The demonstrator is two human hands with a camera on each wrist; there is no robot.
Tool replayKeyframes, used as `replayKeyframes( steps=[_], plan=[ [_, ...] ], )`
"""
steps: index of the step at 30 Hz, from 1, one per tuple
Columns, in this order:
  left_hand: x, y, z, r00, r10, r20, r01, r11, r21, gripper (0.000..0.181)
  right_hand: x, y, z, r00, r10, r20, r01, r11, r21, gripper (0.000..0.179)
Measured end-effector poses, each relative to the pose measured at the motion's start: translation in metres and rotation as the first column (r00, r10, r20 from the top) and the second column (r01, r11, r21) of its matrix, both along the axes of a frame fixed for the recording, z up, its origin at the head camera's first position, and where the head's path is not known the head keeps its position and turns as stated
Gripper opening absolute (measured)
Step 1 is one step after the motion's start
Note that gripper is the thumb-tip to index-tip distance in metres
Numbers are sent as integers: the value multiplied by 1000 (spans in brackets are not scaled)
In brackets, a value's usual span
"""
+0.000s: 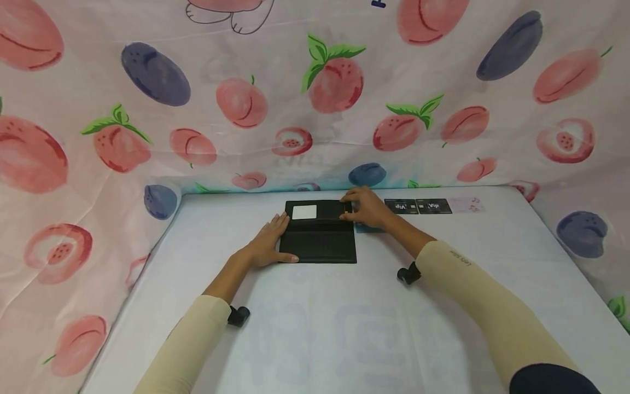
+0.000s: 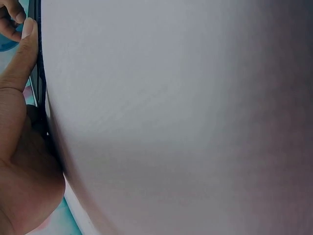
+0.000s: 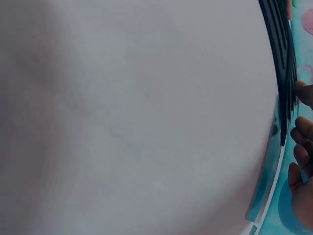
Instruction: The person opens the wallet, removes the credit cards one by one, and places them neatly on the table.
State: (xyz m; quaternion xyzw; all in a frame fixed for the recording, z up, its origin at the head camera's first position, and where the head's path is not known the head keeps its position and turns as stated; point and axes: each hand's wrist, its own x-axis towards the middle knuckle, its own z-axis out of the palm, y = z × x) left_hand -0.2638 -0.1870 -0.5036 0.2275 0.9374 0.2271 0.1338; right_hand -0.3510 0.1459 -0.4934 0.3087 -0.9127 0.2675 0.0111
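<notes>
A black wallet (image 1: pixel 319 246) lies spread open on the white table, with a white rectangle (image 1: pixel 304 212) in its upper left panel. My left hand (image 1: pixel 266 241) rests along the wallet's left side, fingers straight and thumb at the lower edge; the left wrist view shows the thumb (image 2: pixel 22 58) against that edge. At the upper right panel, my right hand (image 1: pixel 366 209) pinches what looks like a black card (image 1: pixel 348 207), mostly covered by the fingers. The right wrist view shows those fingers (image 3: pixel 304 129) beside the wallet's layered edge (image 3: pixel 279 54).
A blue flat piece (image 1: pixel 368 229) lies partly under my right hand. Further right, two black VIP cards (image 1: pixel 434 206) and a pale pink card (image 1: pixel 466 205) lie in a row. A fruit-patterned cloth (image 1: pixel 290 109) hangs behind the table (image 1: pixel 344 328).
</notes>
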Motion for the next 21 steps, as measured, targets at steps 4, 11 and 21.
replayKeyframes(
  steps=[4, 11, 21],
  plan=[
    [0, -1, 0, 1000, 0, 1, 0, 1000, -3, 119, 1, -4, -4, 999, -23, 38, 23, 1000, -1, 58],
    [-1, -2, -2, 1000, -5, 2, 5, 1000, -7, 120, -3, -11, -7, 999, -27, 36, 26, 999, 24, 67],
    [-4, -2, -5, 1000, -10, -4, 10, 1000, -19, 120, -4, -8, -10, 999, -29, 19, 29, 999, -17, 57]
  ],
)
